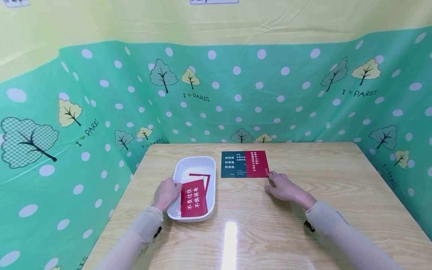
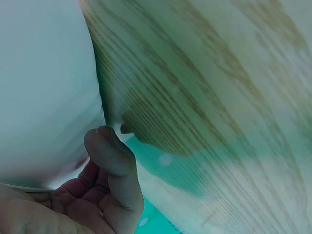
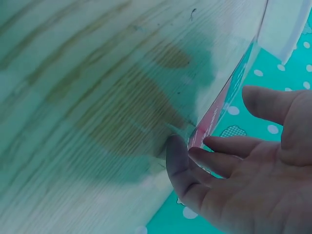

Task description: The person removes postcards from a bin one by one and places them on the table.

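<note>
On the wooden worktop [image 1: 303, 225], the right hand [image 1: 285, 187] lies flat, fingers [image 3: 229, 146] straight, tips touching the near right corner of the two-tone card [image 1: 245, 164] at its eleven o'clock; long axis nine-to-three; the left hand [image 1: 166, 193] grips the white tray [image 1: 194, 163] — its fingers curl round the rim beside the red card [image 1: 193, 198] inside.

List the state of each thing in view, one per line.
White tray: on the table, holding cards.
Red card: in the tray, left hand holding its edge.
Teal-and-red card: flat on the table.
Right hand: fingertips at that card's corner.
</note>
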`<state>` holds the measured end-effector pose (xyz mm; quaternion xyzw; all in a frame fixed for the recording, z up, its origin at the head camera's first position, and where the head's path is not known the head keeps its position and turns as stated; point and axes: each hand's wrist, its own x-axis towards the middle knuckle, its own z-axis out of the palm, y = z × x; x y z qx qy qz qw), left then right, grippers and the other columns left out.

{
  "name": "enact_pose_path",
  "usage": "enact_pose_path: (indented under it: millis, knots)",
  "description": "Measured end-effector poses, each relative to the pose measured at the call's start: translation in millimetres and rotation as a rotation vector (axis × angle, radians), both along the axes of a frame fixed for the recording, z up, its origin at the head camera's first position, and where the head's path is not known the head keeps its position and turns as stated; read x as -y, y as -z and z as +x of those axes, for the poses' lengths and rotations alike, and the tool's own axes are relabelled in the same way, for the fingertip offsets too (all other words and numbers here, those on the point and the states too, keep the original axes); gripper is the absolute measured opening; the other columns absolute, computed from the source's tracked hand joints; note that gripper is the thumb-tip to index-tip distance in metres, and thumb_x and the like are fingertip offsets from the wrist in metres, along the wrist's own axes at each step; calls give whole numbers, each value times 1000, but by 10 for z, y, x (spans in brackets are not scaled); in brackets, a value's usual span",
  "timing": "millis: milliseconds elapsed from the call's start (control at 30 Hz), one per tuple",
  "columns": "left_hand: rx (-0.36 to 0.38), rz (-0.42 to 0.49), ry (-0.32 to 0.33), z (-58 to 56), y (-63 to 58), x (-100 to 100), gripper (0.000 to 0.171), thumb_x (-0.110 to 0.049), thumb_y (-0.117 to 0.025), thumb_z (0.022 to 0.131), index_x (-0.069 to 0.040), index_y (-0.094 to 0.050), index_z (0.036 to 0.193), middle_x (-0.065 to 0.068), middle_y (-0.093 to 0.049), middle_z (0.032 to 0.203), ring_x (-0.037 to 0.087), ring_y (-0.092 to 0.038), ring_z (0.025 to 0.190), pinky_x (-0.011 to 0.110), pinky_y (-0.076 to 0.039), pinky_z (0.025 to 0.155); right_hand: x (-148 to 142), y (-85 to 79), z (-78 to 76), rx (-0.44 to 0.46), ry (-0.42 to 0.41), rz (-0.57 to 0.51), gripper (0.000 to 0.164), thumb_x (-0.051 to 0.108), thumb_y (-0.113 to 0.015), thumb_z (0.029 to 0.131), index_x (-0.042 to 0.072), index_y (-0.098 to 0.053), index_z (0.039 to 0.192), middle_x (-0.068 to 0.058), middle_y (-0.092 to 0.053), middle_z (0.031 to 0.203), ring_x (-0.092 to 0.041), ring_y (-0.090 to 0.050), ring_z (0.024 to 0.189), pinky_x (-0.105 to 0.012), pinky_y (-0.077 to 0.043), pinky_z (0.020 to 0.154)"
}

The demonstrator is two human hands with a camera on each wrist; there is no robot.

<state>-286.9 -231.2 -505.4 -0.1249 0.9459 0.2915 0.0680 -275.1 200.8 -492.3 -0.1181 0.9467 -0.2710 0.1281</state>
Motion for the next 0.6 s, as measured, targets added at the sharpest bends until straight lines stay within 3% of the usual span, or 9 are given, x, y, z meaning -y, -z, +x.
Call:
enact_pose_path:
  millis: [333, 600]
  knots:
    - [-19, -1, 12, 11, 9, 11, 31, -23, -56, 103, 6, -66, 103, 12, -64, 77, 22, -66, 64, 32, -56, 52, -15, -97, 16, 21, 13, -129, 62, 20, -57, 109, -13, -34, 156, -34, -41, 157, -52, -36, 146, -65, -34, 114]
    - [-22, 1, 18, 14, 0, 11, 32, -22, -56, 103, 8, -66, 106, 12, -65, 78, 22, -66, 65, 32, -56, 53, -23, -224, -38, 21, 35, -121, 64, 23, -57, 109, -11, -34, 157, -35, -41, 156, -46, -49, 136, -67, -36, 113]
